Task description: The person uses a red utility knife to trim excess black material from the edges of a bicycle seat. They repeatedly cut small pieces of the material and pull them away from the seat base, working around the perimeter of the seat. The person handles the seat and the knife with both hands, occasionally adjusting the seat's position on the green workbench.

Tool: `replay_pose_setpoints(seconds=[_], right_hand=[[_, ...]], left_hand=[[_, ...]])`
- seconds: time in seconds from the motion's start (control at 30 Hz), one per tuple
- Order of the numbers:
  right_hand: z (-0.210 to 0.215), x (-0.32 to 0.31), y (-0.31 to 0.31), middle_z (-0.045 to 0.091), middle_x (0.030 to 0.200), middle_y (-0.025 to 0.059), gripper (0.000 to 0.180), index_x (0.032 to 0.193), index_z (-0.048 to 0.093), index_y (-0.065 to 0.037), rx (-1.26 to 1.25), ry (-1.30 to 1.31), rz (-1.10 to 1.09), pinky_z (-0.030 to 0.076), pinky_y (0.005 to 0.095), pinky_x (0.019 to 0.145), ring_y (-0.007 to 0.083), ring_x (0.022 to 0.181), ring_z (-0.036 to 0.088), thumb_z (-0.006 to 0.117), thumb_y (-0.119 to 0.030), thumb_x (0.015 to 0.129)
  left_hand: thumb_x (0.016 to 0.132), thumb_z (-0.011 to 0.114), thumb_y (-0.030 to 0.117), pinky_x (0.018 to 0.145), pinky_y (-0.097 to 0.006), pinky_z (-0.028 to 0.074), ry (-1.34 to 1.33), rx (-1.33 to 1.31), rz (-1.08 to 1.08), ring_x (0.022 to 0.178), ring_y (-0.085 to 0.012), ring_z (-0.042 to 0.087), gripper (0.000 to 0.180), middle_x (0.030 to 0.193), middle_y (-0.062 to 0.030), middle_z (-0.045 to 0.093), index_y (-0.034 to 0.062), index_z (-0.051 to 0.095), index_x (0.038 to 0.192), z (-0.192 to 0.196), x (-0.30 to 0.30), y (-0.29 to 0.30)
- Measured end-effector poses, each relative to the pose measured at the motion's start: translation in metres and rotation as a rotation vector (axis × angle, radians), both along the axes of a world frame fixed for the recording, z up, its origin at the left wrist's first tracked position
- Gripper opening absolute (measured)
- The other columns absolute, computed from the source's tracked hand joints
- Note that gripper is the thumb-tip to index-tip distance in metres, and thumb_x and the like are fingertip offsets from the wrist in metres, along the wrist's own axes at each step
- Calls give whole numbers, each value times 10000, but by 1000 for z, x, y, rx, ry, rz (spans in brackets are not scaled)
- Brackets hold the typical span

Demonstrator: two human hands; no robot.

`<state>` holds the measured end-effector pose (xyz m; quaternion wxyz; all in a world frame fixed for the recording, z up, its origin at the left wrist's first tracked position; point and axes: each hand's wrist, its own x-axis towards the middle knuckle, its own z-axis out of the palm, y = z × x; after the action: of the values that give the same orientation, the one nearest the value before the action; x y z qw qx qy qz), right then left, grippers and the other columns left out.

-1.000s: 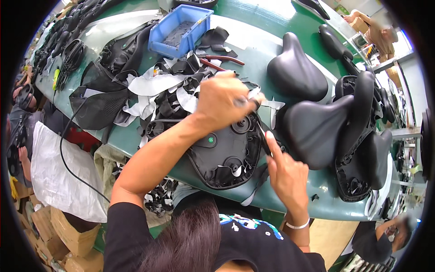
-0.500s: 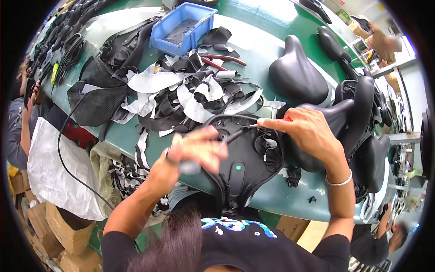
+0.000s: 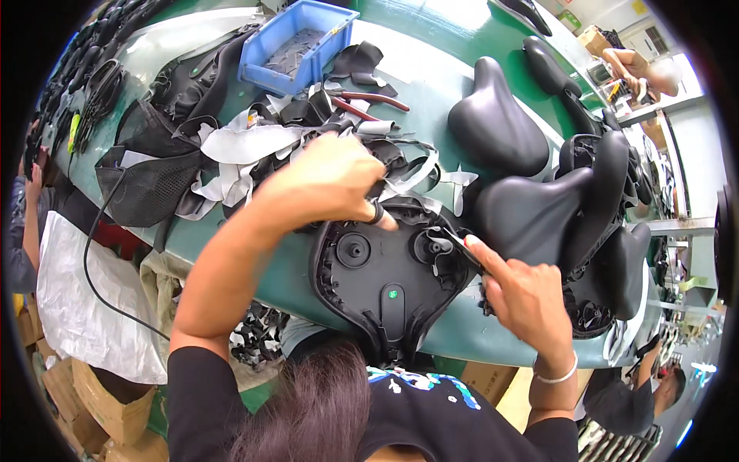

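An upturned black bicycle saddle (image 3: 362, 283) lies at the table's near edge, its hollow underside up, with two round sockets and a small green sticker. My left hand (image 3: 331, 179) reaches over its far rim, fingers curled and thumb low against the rim; a black band circles the thumb. Its fingertips are hidden, so what they grip cannot be seen. My right hand (image 3: 527, 304) is closed on a slim pointed metal tool (image 3: 456, 242), perhaps small snips, its tip by the right socket. Pale scraps of cover material cling along the far rim.
Black and white material scraps (image 3: 246, 146) heap beyond my left arm. Red-handled pliers (image 3: 373, 98) lie near a blue bin (image 3: 300, 50). Finished black saddles (image 3: 496, 115) stand at right. A black mesh piece (image 3: 146, 177) and a white sack (image 3: 92, 300) are at left. Other people work nearby.
My left hand has moved from above the saddle's left side to its far rim, fingers now curled. My right hand has come nearer and lower, the tool tip still close to the right socket.
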<state>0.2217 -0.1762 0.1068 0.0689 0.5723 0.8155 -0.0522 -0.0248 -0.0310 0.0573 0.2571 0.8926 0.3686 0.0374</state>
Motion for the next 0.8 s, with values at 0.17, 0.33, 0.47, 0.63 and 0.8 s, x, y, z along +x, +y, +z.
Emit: replay_pose_setpoints(seconds=[0.17,0.33,0.47,0.63,0.8], right_hand=[[-2,13,32,583,622,89,520,1303,553,-190,-155,281,22,413,408,516,311,529,553,589,-104,791],[3,8,38,612,667,102,591,1325,549,-190,-138,255,-4,420,366,515,284,532,555,630,-79,750],[-3,4,44,555,589,67,557,1328,533,-246,-131,194,57,397,388,479,290,507,547,592,-105,793],[-2,-1,47,534,573,64,586,1346,516,-247,-147,140,63,389,396,471,278,486,539,608,-107,784],[-6,-4,14,513,560,64,583,1373,496,-215,-92,-50,65,383,382,470,245,468,517,619,-131,810]], left_hand=[[816,725,239,860,-333,419,-705,-442,-273,961,-226,554,228,998,-61,616,30,661,879,-43,6,-10],[796,732,265,697,-338,500,-554,-302,147,800,-266,641,353,911,-89,665,28,645,1043,-48,-12,-25],[744,705,262,723,-380,497,-193,68,-43,848,-270,639,313,888,-88,646,53,668,974,-50,-15,-12],[906,588,198,848,-363,472,-865,-229,-282,899,-253,623,199,885,-69,647,18,656,856,-53,6,-5],[1001,466,356,567,-292,470,-1210,-1017,308,502,-101,375,414,574,22,343,88,404,692,-39,31,4]])
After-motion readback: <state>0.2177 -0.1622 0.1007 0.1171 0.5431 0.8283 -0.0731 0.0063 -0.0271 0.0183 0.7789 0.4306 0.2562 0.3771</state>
